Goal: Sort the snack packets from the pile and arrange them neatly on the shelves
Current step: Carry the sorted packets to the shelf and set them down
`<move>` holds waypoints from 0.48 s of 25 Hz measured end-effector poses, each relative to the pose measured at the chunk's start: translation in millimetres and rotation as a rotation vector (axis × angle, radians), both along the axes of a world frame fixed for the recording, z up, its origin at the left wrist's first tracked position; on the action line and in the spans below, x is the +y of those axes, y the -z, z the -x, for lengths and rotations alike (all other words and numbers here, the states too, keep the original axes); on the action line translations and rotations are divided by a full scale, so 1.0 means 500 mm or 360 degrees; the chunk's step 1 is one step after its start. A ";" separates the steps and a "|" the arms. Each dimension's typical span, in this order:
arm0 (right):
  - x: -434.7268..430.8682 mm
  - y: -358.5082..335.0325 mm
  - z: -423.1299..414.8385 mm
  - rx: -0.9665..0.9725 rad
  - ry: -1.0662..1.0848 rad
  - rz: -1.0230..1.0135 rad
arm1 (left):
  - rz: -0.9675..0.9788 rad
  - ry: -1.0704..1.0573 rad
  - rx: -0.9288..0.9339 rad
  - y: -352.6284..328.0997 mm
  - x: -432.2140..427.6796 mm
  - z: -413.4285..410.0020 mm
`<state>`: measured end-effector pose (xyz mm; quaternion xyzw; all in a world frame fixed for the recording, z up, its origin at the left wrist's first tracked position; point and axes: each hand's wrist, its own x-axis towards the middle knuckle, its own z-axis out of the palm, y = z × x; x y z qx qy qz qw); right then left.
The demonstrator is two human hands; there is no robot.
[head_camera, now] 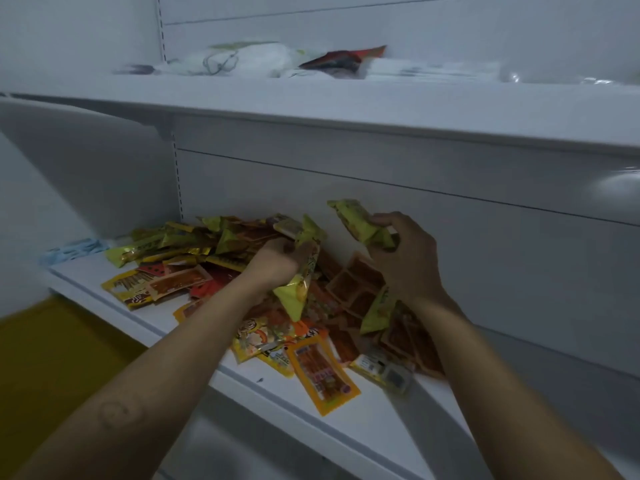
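Directly beneath my hands, the pile of snack packets [242, 289] sprawls left to right along the lower shelf [346, 420]. My left hand [277, 261], nearer the heap, grips a yellow-green packet [299, 282]; my right hand [405, 258] clasps another packet [360, 221], lifted clear toward the far wall.

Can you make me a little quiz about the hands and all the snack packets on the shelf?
1. True or false: both hands hold yellow-green packets.
2. Where is the pile of packets? A) top shelf B) lower shelf C) floor
3. Fill in: the orange packet near the shelf's front edge lies ____ the right forearm. (left of / right of)

Key
1. True: the left hand grips the left packet, and the right hand grips the right packet.
2. B, the lower shelf.
3. left of
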<state>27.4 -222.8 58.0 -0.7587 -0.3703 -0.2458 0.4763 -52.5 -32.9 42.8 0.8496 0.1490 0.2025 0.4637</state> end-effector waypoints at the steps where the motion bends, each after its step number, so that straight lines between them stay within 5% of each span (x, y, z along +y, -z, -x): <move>1: -0.016 0.010 0.002 0.0007 0.0004 0.0023 | 0.0236 0.0036 -0.0025 0.001 -0.026 0.001; 4: -0.057 0.064 0.010 -0.0046 -0.0051 0.0182 | 0.0854 0.0164 -0.0076 0.014 -0.095 -0.012; 8: -0.102 0.145 0.020 -0.0308 -0.0103 0.0148 | 0.1140 0.0078 -0.0140 0.043 -0.198 -0.043; 12: -0.134 0.185 0.037 -0.0205 -0.0116 0.0176 | 0.1490 0.0167 -0.0117 0.062 -0.265 -0.042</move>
